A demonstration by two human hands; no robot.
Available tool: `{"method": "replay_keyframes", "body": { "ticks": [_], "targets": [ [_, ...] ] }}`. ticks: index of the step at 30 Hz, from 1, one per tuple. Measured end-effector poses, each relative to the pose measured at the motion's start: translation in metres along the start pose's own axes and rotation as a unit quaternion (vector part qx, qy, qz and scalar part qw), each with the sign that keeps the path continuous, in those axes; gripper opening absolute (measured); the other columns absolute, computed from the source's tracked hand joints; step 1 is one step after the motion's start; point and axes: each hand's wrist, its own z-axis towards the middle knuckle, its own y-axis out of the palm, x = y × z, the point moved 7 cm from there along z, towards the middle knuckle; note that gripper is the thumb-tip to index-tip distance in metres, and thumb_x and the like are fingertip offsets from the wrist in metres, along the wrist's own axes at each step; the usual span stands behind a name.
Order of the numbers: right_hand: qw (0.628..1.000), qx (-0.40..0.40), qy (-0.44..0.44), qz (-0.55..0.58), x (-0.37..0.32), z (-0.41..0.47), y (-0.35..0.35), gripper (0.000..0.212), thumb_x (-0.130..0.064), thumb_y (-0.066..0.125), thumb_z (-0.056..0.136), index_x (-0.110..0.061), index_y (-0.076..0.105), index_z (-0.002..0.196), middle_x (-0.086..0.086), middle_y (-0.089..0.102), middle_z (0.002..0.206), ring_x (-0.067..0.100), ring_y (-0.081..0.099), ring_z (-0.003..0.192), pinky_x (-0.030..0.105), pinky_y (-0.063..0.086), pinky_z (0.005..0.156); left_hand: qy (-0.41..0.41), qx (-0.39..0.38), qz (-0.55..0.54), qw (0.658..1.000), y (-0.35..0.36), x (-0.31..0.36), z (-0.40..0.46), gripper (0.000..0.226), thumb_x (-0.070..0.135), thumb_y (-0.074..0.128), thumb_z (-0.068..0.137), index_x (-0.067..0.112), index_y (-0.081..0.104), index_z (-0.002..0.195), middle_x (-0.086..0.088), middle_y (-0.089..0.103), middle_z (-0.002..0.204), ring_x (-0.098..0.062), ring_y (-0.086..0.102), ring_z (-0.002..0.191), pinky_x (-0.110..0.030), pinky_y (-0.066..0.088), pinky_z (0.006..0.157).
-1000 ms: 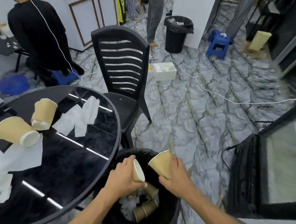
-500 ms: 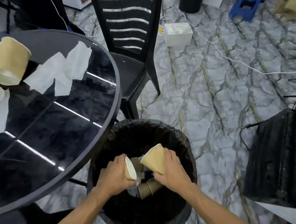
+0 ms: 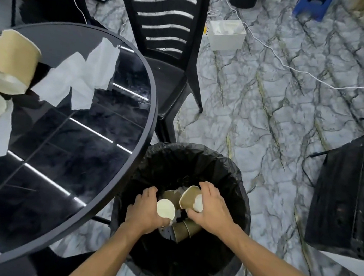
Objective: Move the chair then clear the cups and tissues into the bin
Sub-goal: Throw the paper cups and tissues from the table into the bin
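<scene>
Marbled grey floor [image 3: 263,126] with dark veins runs under everything, and a white cable trails across it toward a small white box [image 3: 226,34]. I have both hands down in the mouth of the bin [image 3: 241,185], a round tub lined with a crinkled black bag. My left hand [image 3: 144,210] grips a tan paper cup [image 3: 165,209], fingers curled round its wall so its pale base faces the camera. My right hand [image 3: 211,209] holds a second cup [image 3: 188,197] from above, fingers draped over it. More cups [image 3: 184,229] already lie below among white scraps. I judge the step in hand to be dropping this pair; the next move calls only for loosening both grips. Work remains: on the glossy black round surface [image 3: 148,118] two tipped cups [image 3: 12,61] rest at the far left edge, with thin, crumpled tissues [image 3: 82,77] beside them. Those tissues look light and limp, so I would gather them by pinching. A black slatted chair [image 3: 167,29] stands just beyond the surface.
</scene>
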Motion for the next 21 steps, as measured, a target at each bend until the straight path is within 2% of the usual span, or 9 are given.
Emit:
{"method": "replay_keyframes", "body": {
  "ticks": [4, 9, 15, 21],
  "targets": [
    [1.0, 0.005, -0.008, -0.008, -0.008, 0.001, -0.006, 0.092, -0.055, 0.066, 0.081, -0.011, 0.028, 0.152, 0.005, 0.032, 0.155, 0.022, 0.031, 0.143, 0.036, 0.031, 0.116, 0.016, 0.001, -0.002, 1.0, -0.009, 0.003, -0.005, 0.114, 0.065, 0.078, 0.063, 0.022, 0.021, 0.151, 0.004, 0.034, 0.152, -0.023, 0.039, 0.135, -0.048, 0.046, 0.104],
    [1.0, 0.008, -0.013, -0.016, -0.015, -0.004, -0.018, 0.092, -0.057, 0.063, 0.083, -0.012, 0.026, 0.153, 0.003, 0.03, 0.157, 0.02, 0.028, 0.144, 0.032, 0.03, 0.116, 0.035, 0.024, -0.027, 0.999, -0.022, 0.005, -0.017, 0.115, 0.072, 0.071, 0.064, 0.025, 0.018, 0.155, 0.005, 0.029, 0.157, -0.023, 0.035, 0.14, -0.05, 0.045, 0.106],
    [1.0, -0.004, -0.007, -0.029, -0.029, -0.027, -0.047, 0.09, -0.057, 0.06, 0.085, -0.013, 0.024, 0.154, 0.003, 0.028, 0.158, 0.02, 0.027, 0.145, 0.032, 0.029, 0.117, 0.064, 0.046, -0.055, 0.995, -0.042, 0.021, -0.053, 0.104, 0.073, 0.062, 0.074, 0.024, 0.019, 0.155, 0.005, 0.028, 0.159, -0.022, 0.034, 0.141, -0.048, 0.043, 0.109],
    [0.999, -0.014, -0.01, -0.027, -0.053, -0.068, -0.096, 0.089, -0.06, 0.054, 0.086, -0.014, 0.021, 0.156, 0.003, 0.025, 0.161, 0.02, 0.023, 0.147, 0.033, 0.027, 0.119, 0.083, 0.046, -0.029, 0.995, -0.071, 0.052, -0.11, 0.096, 0.074, 0.055, 0.076, 0.027, 0.023, 0.153, 0.007, 0.03, 0.156, -0.023, 0.036, 0.138, -0.049, 0.044, 0.106]
  ]
}}
